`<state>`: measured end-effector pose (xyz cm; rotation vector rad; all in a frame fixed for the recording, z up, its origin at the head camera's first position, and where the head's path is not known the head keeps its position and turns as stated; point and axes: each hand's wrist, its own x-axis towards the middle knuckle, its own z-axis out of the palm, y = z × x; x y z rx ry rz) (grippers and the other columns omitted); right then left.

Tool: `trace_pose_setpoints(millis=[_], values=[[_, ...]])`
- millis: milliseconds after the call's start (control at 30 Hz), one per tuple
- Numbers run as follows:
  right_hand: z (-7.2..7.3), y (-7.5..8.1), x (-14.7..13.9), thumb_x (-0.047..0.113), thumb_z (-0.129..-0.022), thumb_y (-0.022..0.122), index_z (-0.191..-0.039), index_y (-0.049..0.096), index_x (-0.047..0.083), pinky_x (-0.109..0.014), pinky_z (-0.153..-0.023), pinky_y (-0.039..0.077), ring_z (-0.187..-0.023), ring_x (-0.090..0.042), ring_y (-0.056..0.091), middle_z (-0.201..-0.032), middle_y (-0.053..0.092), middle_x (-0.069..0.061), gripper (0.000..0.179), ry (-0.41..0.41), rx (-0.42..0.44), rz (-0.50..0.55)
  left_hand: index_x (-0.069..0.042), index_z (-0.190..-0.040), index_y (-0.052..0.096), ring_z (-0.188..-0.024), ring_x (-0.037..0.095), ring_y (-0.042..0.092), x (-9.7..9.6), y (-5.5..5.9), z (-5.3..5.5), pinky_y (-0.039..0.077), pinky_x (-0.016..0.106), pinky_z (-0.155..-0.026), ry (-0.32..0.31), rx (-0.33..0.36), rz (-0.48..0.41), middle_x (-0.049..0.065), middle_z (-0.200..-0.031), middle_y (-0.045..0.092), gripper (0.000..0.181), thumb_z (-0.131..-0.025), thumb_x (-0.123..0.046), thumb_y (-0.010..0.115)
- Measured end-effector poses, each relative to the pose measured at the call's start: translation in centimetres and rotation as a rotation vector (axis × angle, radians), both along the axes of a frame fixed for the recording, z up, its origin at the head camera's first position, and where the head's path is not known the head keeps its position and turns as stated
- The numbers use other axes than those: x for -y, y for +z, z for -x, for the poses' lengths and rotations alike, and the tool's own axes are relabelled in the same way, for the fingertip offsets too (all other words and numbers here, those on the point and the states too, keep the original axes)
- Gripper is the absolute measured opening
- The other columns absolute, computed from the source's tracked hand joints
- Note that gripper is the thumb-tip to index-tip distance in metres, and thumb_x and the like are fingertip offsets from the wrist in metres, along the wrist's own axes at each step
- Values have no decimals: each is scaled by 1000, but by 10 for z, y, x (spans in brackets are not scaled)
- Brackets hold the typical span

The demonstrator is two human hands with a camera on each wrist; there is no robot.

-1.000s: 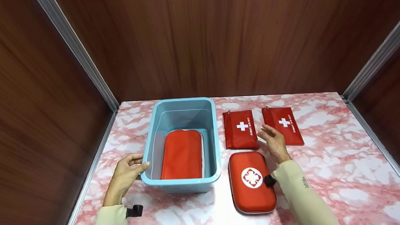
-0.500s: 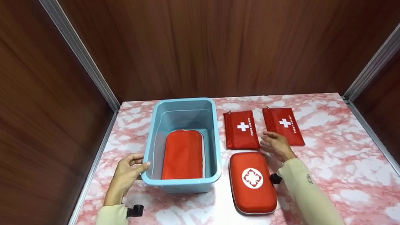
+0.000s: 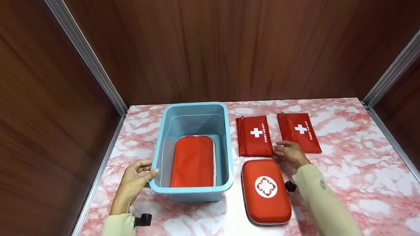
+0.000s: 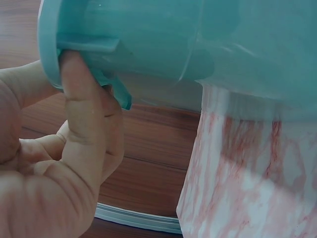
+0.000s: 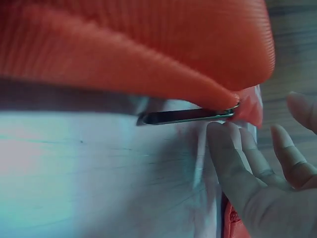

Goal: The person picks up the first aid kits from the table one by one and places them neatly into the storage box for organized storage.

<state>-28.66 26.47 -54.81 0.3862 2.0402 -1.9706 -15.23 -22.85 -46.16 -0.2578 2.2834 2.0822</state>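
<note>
A blue plastic bin [image 3: 207,189] stands left of centre, with a red case [image 3: 194,160] inside it. My left hand [image 3: 137,178] pinches the bin's near left rim, thumb on top and fingers underneath; the left wrist view shows those fingers [image 4: 81,104] under the lip. My right hand [image 3: 291,153] hovers with fingers loosely extended between two flat red first aid pouches, fingertips right at the corner of the left pouch [image 3: 251,144]. It overlaps the lower edge of the right pouch [image 3: 305,139]. Closest to me lies a hard red first aid case [image 3: 269,208], its zipper pull [image 5: 185,116] beside the right fingertips.
All this sits on a pink-and-white marbled tabletop [image 3: 369,182]. Brown wood-grain panels [image 3: 228,47] with metal corner strips [image 3: 89,56] enclose it at the back and both sides.
My right hand has drawn slightly toward me and right, off the gap between the pouches toward their near edges. The left hand keeps its hold on the bin.
</note>
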Motion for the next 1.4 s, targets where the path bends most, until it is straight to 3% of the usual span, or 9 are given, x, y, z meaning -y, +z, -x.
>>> trace_pose_setpoints(millis=[200, 600, 767, 933, 1200, 1400], values=[[4, -2, 1, 5, -97, 60, -138, 40, -13, -39, -86, 58, -91, -23, 69, -103, 68, -14, 49, 23, 7, -26, 13, -125, 54, -78, 18, 67, 0, 0, 1, 58, 29, -59, 6, -2, -10, 16, -101, 63, 40, -89, 6, 69], [6, -11, 0, 1, -97, 60, -128, 46, -12, -32, -70, 56, -80, -21, 68, -89, 69, -11, 37, 57, 49, -23, 13, -123, 55, -77, 20, 68, 1, -2, -1, 58, 31, -59, 13, 6, -12, 16, -101, 65, 38, -88, 7, 69], [6, -13, -1, -3, -94, 61, -126, 48, -15, -31, -70, 56, -76, -20, 69, -83, 70, -8, 36, 80, 5, -69, 12, -124, 55, -77, 19, 68, 1, -3, -2, 58, 29, -59, 11, 2, -2, 15, -101, 65, 38, -88, 6, 69], [5, -14, 1, -2, -93, 65, -124, 50, -13, -30, -68, 56, -77, -19, 70, -85, 71, -9, 37, 73, 18, -105, 13, -124, 55, -77, 18, 68, 0, -3, -2, 58, 30, -59, 9, -1, -14, 17, -101, 64, 39, -89, 6, 69], [8, -12, 3, -1, -88, 71, -116, 54, -13, -29, -66, 57, -73, -18, 69, -84, 70, -11, 35, 129, -22, -237, 13, -124, 55, -76, 19, 68, -1, -2, -1, 58, 31, -59, 3, -6, -23, 17, -100, 65, 39, -89, 6, 69], [9, -12, 5, -5, -87, 69, -111, 55, -14, -28, -63, 56, -69, -15, 68, -78, 70, -9, 29, 124, -57, -247, 13, -124, 55, -77, 19, 68, 0, -1, -1, 59, 31, -60, 5, -10, -23, 17, -101, 65, 39, -89, 5, 70]])
